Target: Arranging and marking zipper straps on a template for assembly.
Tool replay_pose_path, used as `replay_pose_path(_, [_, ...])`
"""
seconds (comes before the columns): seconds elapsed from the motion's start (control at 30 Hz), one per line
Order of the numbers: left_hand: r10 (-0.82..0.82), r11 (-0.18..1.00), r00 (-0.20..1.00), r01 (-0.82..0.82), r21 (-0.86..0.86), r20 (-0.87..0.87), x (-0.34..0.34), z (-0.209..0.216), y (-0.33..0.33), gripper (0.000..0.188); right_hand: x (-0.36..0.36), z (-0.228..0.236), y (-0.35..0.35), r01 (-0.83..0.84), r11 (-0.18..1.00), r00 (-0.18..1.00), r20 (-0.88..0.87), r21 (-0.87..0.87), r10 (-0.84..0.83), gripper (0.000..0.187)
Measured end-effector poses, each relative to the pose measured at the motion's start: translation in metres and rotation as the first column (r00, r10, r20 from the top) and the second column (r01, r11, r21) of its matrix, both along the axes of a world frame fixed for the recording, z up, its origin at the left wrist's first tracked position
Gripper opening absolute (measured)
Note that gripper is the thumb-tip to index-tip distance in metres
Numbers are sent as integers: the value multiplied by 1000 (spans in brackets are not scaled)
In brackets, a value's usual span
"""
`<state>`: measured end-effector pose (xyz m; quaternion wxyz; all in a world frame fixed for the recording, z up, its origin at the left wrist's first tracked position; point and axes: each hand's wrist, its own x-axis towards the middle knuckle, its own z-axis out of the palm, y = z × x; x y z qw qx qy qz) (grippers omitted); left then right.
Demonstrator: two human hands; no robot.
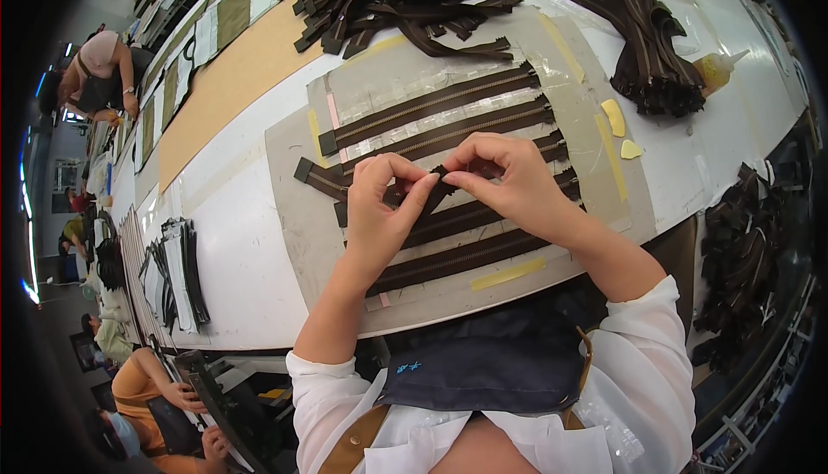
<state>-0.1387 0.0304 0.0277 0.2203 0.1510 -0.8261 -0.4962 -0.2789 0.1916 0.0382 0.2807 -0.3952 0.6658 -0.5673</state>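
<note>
My left hand (381,207) and my right hand (511,182) meet over the middle of a grey board (297,224). Both pinch the end of a dark brown zipper (437,188) between thumb and fingers. A tilted zipper end (317,178) sticks out left of my left hand; whether it belongs to the held one is hidden. Around my hands several brown zippers with metal teeth lie side by side in slanting rows, among them a top zipper (440,106) and a bottom zipper (461,260). My fingers cover part of the middle rows.
A pile of loose zippers (405,0) lies beyond the board, and a zipper bundle (647,51) at the far right beside a squeeze bottle (720,69). Yellow pieces (613,118) sit right of the board. Fabric strips (177,271) lie left. Another person (159,405) works at lower left.
</note>
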Motion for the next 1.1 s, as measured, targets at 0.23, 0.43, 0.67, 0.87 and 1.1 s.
replay_pose_path(0.23, [-10,999,1000,9,-54,-24,0,0,-1,16,-1,-2,1,7,999,998,-65,-37,-9,10])
replay_pose_path(0.43, [-87,992,994,92,-92,64,1,6,-10,14,-2,-1,1,16,999,996,-89,-39,-19,10])
replay_pose_path(0.67, [-73,996,996,76,-45,58,2,2,-10,10,-3,-1,0,-8,1000,999,35,-13,8,12])
replay_pose_path(0.87, [-77,992,996,81,-93,48,1,4,-7,9,-7,-1,0,-20,998,995,99,54,15,13])
replay_pose_path(1.1, [-58,995,998,60,-80,19,-2,7,-2,9,-5,-1,0,7,1000,996,90,27,-10,11])
